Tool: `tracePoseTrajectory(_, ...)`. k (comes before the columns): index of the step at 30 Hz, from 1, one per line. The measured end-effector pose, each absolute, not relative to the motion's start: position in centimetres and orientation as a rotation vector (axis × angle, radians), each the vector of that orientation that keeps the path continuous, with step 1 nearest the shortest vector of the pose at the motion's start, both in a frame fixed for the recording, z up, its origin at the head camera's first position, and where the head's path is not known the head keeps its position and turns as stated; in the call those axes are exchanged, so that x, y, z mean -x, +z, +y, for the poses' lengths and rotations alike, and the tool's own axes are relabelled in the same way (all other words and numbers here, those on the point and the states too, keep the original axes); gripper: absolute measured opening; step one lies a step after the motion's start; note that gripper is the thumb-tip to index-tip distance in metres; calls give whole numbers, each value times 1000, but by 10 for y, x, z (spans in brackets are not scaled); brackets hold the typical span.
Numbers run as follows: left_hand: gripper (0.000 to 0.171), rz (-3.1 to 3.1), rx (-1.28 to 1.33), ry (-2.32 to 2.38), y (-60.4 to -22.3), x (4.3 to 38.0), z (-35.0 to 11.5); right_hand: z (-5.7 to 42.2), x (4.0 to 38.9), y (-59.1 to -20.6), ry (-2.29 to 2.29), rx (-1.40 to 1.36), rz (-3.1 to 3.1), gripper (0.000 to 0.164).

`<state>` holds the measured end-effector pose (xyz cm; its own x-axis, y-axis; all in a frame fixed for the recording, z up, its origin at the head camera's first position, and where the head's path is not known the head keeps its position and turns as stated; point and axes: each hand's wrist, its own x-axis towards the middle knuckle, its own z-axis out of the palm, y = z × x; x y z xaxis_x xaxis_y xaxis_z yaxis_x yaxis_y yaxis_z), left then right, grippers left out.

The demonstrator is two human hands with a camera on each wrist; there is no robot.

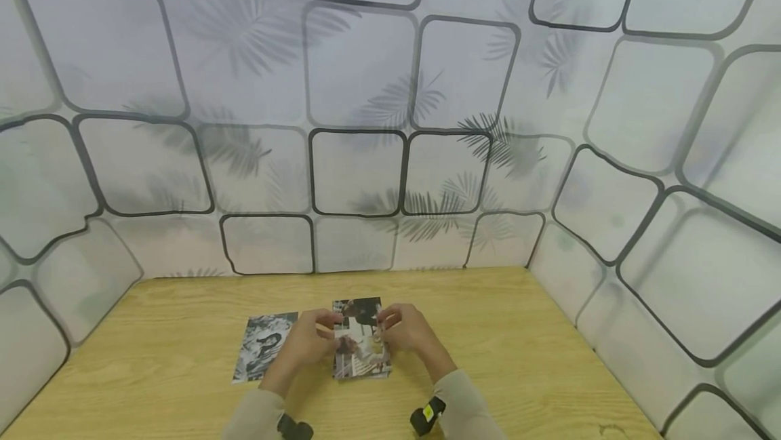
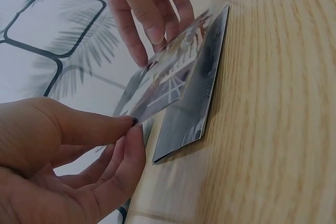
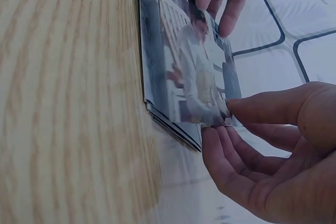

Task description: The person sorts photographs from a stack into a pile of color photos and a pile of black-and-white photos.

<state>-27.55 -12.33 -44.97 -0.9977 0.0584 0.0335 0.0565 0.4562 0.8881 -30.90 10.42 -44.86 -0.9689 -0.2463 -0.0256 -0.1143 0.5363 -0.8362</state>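
Note:
A glossy colour photo print (image 1: 363, 342) is held at its two sides over a small stack of prints. My left hand (image 1: 311, 338) pinches its left edge between thumb and fingers. On the opposite edge, my right hand (image 1: 410, 329) pinches it in the same way, as the right wrist view shows. The stack of photos (image 2: 184, 116) lies on the table under the tilted print, with a gap between them in the left wrist view. To the left, partly behind my left hand, a black-and-white photo (image 1: 264, 346) lies flat.
The wood-grain table (image 1: 518, 358) runs back to a pale curtain (image 1: 360, 175) with dark rounded squares and leaf patterns, which also closes in both sides. Each sleeved wrist wears a small black camera (image 1: 427, 415).

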Motion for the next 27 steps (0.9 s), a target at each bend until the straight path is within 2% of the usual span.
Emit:
tracePoseTrajectory(10, 36, 2672, -133, 1655, -451, 275, -122, 106, 309, -450, -1549, 332, 2547, 31)
tracePoseTrajectory(27, 37, 2715, -145, 1527, -452, 271, -123, 102, 310, -455, -1235, 344, 2932, 23)
